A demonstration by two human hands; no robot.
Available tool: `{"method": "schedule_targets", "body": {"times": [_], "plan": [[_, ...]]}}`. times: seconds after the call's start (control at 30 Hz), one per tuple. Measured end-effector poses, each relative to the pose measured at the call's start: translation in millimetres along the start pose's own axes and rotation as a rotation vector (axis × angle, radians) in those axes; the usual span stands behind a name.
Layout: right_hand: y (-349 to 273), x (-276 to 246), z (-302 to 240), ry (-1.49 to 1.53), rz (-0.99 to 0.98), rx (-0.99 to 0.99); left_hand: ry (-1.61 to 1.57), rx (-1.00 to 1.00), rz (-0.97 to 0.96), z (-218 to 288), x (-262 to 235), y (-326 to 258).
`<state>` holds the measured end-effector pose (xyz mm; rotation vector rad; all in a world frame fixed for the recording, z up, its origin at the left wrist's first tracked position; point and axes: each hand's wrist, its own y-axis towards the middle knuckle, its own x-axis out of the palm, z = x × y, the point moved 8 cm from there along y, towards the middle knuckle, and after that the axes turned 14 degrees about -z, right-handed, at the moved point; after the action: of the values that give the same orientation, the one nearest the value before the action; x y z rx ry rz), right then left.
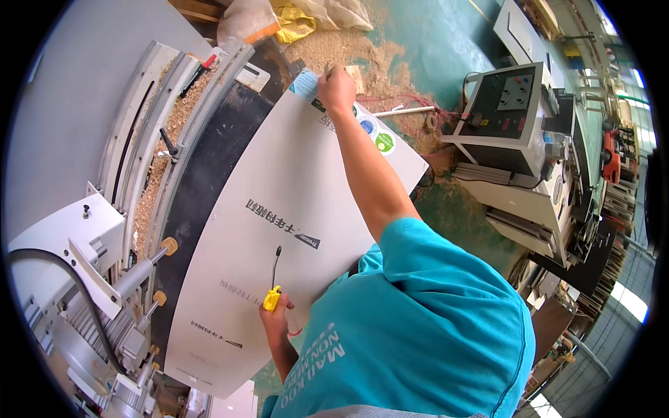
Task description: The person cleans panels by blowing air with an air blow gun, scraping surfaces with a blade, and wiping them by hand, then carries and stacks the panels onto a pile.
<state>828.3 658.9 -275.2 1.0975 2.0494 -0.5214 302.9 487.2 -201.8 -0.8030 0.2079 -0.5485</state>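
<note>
A long white board [279, 188] with printed markings and round stickers lies along a dark machine bed [182, 202], its near long side by my body. My right hand [338, 89] reaches to the far end of the board, fingers curled at its edge by a blue label; the fingertips are partly hidden. A small piece of wood [356, 78] shows just beside that hand. Above the nearer half of the board, my left hand [277, 317] is closed round the yellow handle of an air blow gun [272, 298]. Its thin bent nozzle points away over the board, and a bit of red hose shows by the wrist.
Metal rails, wood-tipped rollers [168, 246] and a white machine housing [63, 230] line the left. Sawdust [348, 52] covers the floor beyond. On the right stand a control cabinet [509, 111], a plastic bottle [555, 139] and stacked panels [523, 230]. Red hose [418, 104] trails between.
</note>
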Motion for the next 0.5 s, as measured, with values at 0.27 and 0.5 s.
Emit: {"method": "schedule_targets", "body": {"times": [0.27, 0.5], "plan": [[-10, -5, 9, -0.023, -0.027, -0.064, -0.005, 0.023, -0.045, -12, 2, 5], [-34, -35, 45, 0.122, 0.038, 0.068, 0.014, 0.027, -0.091, -5, 1, 7]]}}
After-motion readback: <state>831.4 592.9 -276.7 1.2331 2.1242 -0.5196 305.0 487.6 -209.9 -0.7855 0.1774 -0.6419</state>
